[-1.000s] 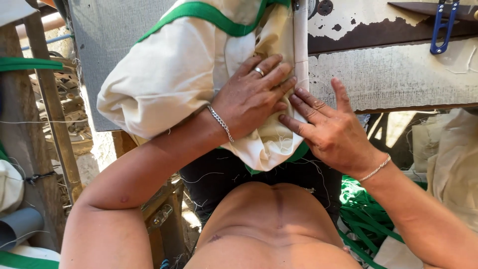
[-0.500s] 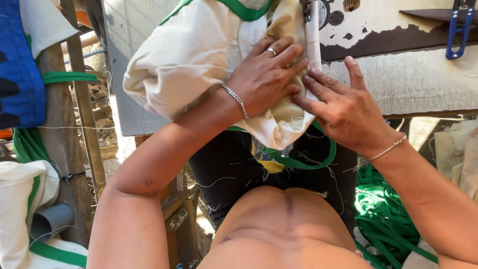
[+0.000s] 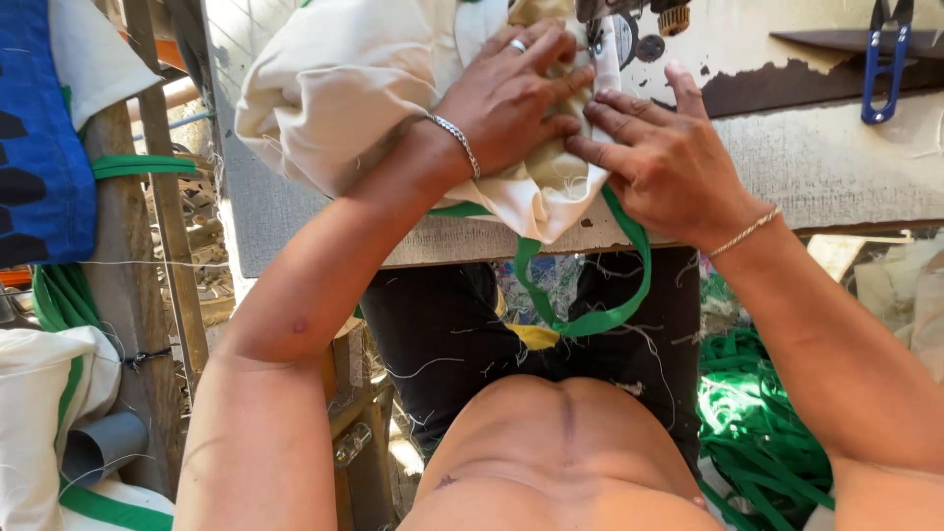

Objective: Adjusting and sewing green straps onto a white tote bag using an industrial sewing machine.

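both of your grips lie flat and spread rather than curled: your left hand [image 3: 511,103] presses palm-down on the cream cloth bag [image 3: 374,98], fingers fanned toward the sewing machine [image 3: 629,29], and your right hand [image 3: 669,162] rests just beside it with its fingertips on the folded edge of the same cloth. neither hand pinches or wraps anything; you pin the fabric against the surface [image 3: 836,167] with open fingers. the two hands sit close, almost touching at the fingertips, right below the machine's foot.

the bag lies bunched on the grey surface, its bulk heaped to your left and its edge hanging over the near rim. a green strap [image 3: 590,315] sewn to it dangles in a loop over your lap. the cloth looks soft, light and floppy, so it will likely wrinkle and drift unless you keep it flattened; hold it near the seam edge with flat fingers, not by the loose bulk.

blue snips [image 3: 880,59] lie on the surface well to your right. more green webbing [image 3: 757,423] is piled low on your right, and a blue cloth [image 3: 39,128] hangs at your left.
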